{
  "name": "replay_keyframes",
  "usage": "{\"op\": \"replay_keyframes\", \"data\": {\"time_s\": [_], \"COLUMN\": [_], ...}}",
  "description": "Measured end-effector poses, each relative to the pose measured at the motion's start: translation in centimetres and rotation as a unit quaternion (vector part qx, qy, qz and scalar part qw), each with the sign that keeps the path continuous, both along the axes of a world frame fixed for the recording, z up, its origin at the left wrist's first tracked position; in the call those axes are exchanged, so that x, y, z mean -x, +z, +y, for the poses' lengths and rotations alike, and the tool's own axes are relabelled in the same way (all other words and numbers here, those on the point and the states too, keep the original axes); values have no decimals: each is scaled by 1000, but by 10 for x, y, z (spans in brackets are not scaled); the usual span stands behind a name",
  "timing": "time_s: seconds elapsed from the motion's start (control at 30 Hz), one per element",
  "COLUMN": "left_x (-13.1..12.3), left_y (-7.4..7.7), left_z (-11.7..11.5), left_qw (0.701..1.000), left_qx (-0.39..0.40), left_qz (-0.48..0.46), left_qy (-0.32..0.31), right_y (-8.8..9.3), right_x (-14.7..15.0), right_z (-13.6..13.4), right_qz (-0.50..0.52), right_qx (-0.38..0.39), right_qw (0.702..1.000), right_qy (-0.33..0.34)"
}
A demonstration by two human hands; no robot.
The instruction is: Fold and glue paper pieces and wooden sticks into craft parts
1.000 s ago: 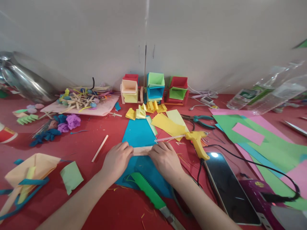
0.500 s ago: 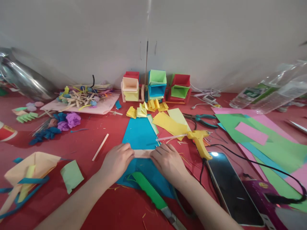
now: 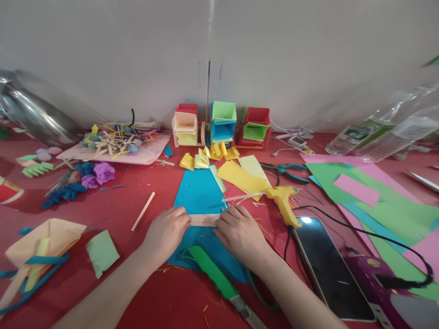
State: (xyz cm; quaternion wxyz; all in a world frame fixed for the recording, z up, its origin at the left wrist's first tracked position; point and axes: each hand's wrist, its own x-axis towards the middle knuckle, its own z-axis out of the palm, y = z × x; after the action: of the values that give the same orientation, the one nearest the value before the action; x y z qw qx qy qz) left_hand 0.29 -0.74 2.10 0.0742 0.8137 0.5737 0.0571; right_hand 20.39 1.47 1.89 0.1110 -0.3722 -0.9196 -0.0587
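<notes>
A flat pale wooden strip (image 3: 205, 220) lies crosswise over blue paper (image 3: 197, 189) in front of me. My left hand (image 3: 171, 230) has its fingers closed on the strip's left end. Curled over the right end is my right hand (image 3: 238, 233), its thumb held a little below the strip. Both ends of the strip are hidden under my fingers. Just nearer to me, a green-handled utility knife (image 3: 214, 274) rests partly on the paper, its metal end toward the front edge.
A yellow glue gun (image 3: 284, 201), a phone (image 3: 332, 269) and a black cable stand right of my hands. Pliers (image 3: 288, 171) and coloured paper sheets (image 3: 366, 214) lie beyond. Folded paper boxes (image 3: 222, 121) line the wall. A wooden stick (image 3: 143, 211) lies to the left.
My right thumb has come away from the strip's lower edge, and that hand's fingers have shifted slightly. The left hand still holds its end. The whole view has moved marginally.
</notes>
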Motion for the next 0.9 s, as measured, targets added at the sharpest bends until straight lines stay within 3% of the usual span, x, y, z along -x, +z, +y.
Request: {"op": "replay_keyframes", "data": {"time_s": [0.23, 0.7, 0.9], "left_x": [1, 3, 3], "left_y": [1, -4, -9], "left_z": [0, 4, 5], "left_qw": [1000, 1000, 1000], "left_qx": [12, -7, -22], "left_qz": [-16, -3, 0], "left_qy": [-5, 4, 7], "right_y": [-5, -5, -8], "right_x": [2, 12, 11], "right_z": [4, -4, -1], "right_qz": [-1, 21, 18], "right_qx": [-6, 47, -3], "right_qw": [1000, 988, 996], "right_qy": [-5, -142, -93]}}
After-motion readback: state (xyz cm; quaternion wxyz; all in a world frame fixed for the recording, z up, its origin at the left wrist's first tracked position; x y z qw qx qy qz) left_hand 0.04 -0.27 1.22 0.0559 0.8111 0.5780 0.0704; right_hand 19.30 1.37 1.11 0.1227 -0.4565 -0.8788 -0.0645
